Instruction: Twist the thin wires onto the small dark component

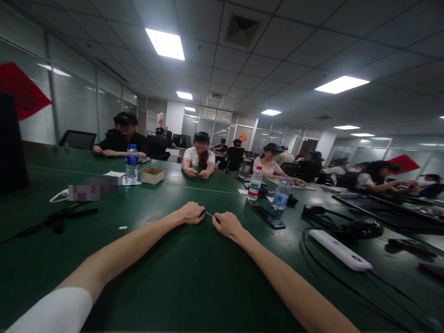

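Observation:
Both of my hands are in front of me, low over the green table [166, 277], with a narrow gap between them. The fingers of my left hand [191, 213] are closed around a small dark object [203, 212], mostly hidden in the grip. A thin pale strand or rod [208, 213] spans the gap from that object to my right hand [227, 224]. My right hand is closed too, its fingertips pinching at the strand's other end. What kind of thing this is, I cannot make out.
On the right lie a phone [268, 217], two water bottles [281, 194] [255, 184], a black headset [360, 227] and a white power bank [340, 249] with cables. Leftward are another bottle [132, 166], a small box [152, 175] and black straps [65, 213]. Several people sit beyond.

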Demonstrator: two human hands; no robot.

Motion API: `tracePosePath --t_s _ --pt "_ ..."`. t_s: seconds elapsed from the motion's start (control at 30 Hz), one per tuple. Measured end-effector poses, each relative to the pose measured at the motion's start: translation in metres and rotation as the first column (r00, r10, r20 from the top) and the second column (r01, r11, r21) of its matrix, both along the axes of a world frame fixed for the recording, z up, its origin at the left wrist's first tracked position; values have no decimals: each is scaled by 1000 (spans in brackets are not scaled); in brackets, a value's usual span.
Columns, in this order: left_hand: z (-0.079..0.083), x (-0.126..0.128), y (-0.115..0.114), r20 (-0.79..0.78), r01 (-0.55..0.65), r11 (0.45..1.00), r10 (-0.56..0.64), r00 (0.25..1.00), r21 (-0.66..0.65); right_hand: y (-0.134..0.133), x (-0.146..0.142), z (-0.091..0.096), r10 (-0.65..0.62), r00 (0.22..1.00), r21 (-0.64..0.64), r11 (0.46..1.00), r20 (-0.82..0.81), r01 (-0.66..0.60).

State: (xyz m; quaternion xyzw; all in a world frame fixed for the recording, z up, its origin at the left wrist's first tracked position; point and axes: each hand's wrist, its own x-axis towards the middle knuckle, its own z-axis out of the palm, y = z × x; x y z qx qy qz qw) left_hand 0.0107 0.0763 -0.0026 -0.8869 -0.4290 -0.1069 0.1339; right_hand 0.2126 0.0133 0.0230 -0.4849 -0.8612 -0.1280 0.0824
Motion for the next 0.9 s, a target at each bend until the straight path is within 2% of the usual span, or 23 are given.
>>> tracePosePath --t_s 0.2,0.33,0.4,0.63,0.9 --pt "-2 -1 1 37 84 995 -83 996 -45 5 10 0 80 996 46 996 37 -81" --pt "-2 1 4 86 39 995 -31 996 -91 2 6 0 220 974 35 974 60 -222" --pt "-1 1 5 121 -5 992 20 992 -123 0 2 0 244 968 45 968 60 -247" --pt "0 0 2 229 -20 982 63 971 -186 -1 2 1 0 995 54 999 -102 5" --pt "-3 -2 4 306 11 978 55 950 -209 -9 -1 8 -24 1000 22 999 -16 24"
